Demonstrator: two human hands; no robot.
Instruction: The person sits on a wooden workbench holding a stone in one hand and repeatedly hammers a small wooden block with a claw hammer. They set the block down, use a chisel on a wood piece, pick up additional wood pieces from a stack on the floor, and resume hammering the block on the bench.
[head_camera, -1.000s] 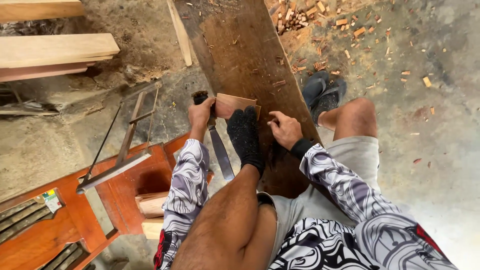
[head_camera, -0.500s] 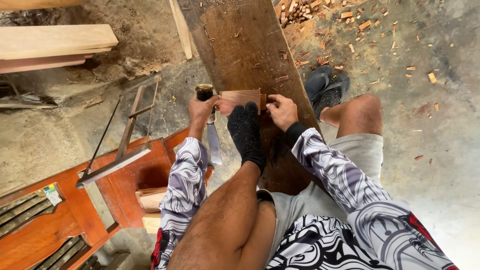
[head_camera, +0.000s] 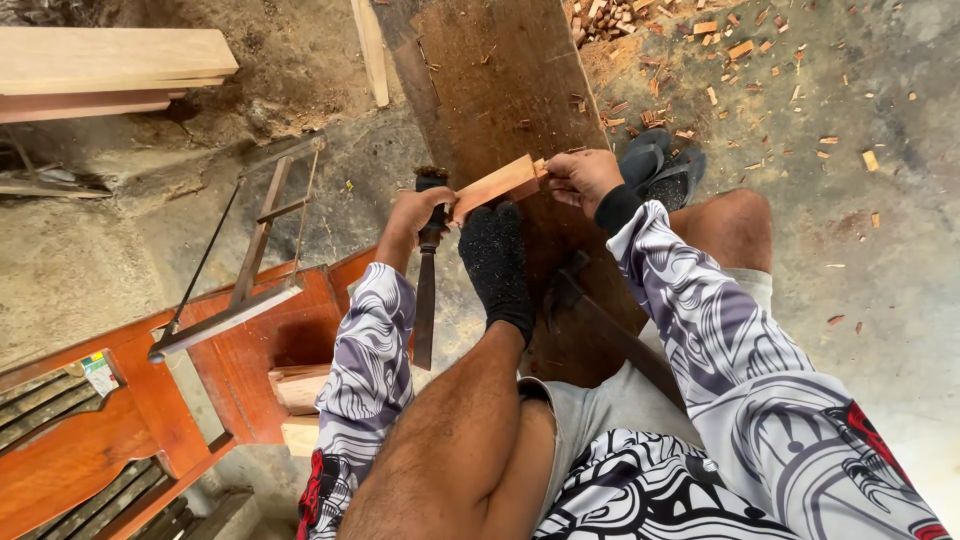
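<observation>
Both hands (head_camera: 500, 200) on wood block (head_camera: 495, 186)

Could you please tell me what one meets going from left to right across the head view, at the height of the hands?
Frame saw → left hand holding the chisel → wooden block → right hand → dark sandals → scattered wood chips.

Both hands (head_camera: 415, 212) (head_camera: 583, 178) gripping wood block (head_camera: 497, 186); chisel (head_camera: 426, 290) in left.

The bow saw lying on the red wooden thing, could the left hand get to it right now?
Probably not straight away. The left hand is already full: it holds a chisel and steadies the small wood block. The bow saw lies apart, off to its left, with nothing between them.
</observation>
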